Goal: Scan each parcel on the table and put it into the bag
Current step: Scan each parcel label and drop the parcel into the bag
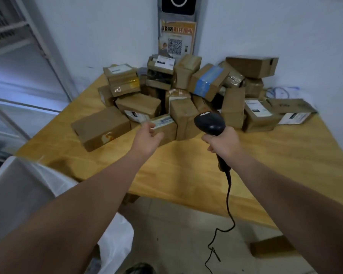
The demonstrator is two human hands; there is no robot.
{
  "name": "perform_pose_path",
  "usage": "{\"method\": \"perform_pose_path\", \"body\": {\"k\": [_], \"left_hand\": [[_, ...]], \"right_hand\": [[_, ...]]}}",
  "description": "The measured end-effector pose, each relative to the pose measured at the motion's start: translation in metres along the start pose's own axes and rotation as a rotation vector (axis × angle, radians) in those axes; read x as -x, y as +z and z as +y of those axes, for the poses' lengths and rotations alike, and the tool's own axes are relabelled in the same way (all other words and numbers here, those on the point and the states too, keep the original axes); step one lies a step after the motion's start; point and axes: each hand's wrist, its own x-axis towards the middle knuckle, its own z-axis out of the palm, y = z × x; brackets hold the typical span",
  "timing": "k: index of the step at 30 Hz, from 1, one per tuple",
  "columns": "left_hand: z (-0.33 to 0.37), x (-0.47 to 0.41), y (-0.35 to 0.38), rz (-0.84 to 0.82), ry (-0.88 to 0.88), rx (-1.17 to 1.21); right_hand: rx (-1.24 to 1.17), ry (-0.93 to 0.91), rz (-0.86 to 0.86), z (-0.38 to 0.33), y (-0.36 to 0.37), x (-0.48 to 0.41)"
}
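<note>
Many brown cardboard parcels (pixel 182 89), boxy and taped, lie heaped at the far corner of the pale wooden bench (pixel 186 165), which sits in a corner of white walls. A poster (pixel 176 36) with a QR code hangs above the bench's far corner. Off the bench's near-left edge we see the white bag (pixel 24 186), crinkled and translucent. We stretch both bare arms over the bench. Our left hand (pixel 147 138), fingers loose, reaches a small labelled parcel (pixel 164 123) at the heap's front; whether it touches, we cannot tell. Our right hand (pixel 223 142) grips a glossy black scanner (pixel 210 121), whose cable (pixel 229 194) hangs past the bench's near edge.
</note>
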Motion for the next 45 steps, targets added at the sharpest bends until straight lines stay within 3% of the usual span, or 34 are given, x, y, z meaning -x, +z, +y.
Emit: {"method": "perform_pose_path", "body": {"k": [3, 8, 14, 18, 22, 29, 32, 37, 40, 43, 45], "left_hand": [[0.0, -0.025, 0.002, -0.008, 0.007, -0.132], [-0.015, -0.073, -0.004, -0.047, -0.004, -0.596], [-0.039, -0.13, -0.014, -0.236, -0.01, -0.793], [-0.051, -0.148, -0.012, -0.334, 0.001, -0.811], [-0.057, -0.146, -0.012, -0.282, 0.041, -0.756], [-0.02, -0.104, -0.049, -0.105, 0.058, -0.41], [0.008, -0.087, -0.053, -0.001, 0.207, -0.336], [0.038, -0.086, -0.037, 0.11, 0.738, -0.714], [0.047, -0.096, -0.025, 0.162, 1.024, -0.84], [0.054, -0.099, -0.02, 0.177, 1.196, -0.897], [0.055, -0.097, -0.019, 0.122, 1.187, -0.864]], "right_hand": [[-0.005, 0.009, -0.012, 0.001, 0.009, -0.022], [0.024, -0.006, -0.063, -0.004, 0.035, -0.057], [0.021, -0.009, -0.063, -0.02, 0.069, -0.097], [0.02, 0.008, -0.06, -0.018, 0.089, -0.115], [-0.002, 0.015, -0.085, -0.01, 0.097, -0.117], [-0.439, 0.065, -0.308, -0.013, 0.058, -0.104], [-0.595, 0.162, -0.267, -0.022, 0.046, -0.104], [-0.869, 0.267, -0.227, -0.048, 0.014, -0.113], [-0.874, 0.305, -0.218, -0.062, -0.001, -0.118], [-0.863, 0.302, -0.232, -0.062, -0.007, -0.117], [-0.836, 0.236, -0.173, -0.057, -0.009, -0.114]]}}
